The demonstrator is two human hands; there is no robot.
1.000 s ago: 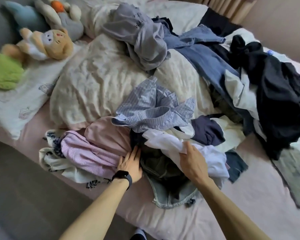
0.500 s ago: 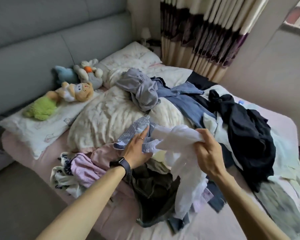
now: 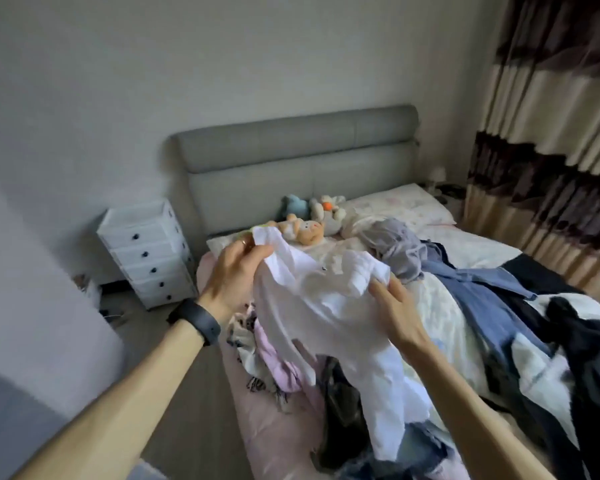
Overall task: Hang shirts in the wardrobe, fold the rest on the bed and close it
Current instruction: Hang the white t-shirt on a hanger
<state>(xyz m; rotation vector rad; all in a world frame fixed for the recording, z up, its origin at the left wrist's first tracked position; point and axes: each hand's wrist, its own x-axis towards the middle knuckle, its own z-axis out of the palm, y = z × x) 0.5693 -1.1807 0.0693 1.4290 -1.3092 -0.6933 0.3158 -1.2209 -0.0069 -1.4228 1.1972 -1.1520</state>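
Note:
A white shirt (image 3: pixel 326 299) hangs in the air above the bed, held by both hands. My left hand (image 3: pixel 236 271) pinches its upper left edge, and my right hand (image 3: pixel 392 306) grips a bunched part on its right. The lower part of the shirt drapes down over the clothes pile. Under it lie a pink garment (image 3: pixel 284 368) and a dark garment (image 3: pixel 343 410). A grey top (image 3: pixel 395 247), a blue denim shirt (image 3: pixel 475 292) and black clothes (image 3: pixel 586 341) are spread over the bed (image 3: pixel 278 427). No wardrobe is in view.
Stuffed toys (image 3: pixel 309 220) and a pillow (image 3: pixel 406 206) sit at the grey headboard (image 3: pixel 291 161). A white drawer unit (image 3: pixel 146 251) stands on the floor to the left of the bed. Striped curtains (image 3: pixel 551 133) hang on the right.
The white shirt has been lifted clear of the pile and raised higher. My left hand left the striped grey garment and took the shirt's edge. The view tilted up toward the headboard.

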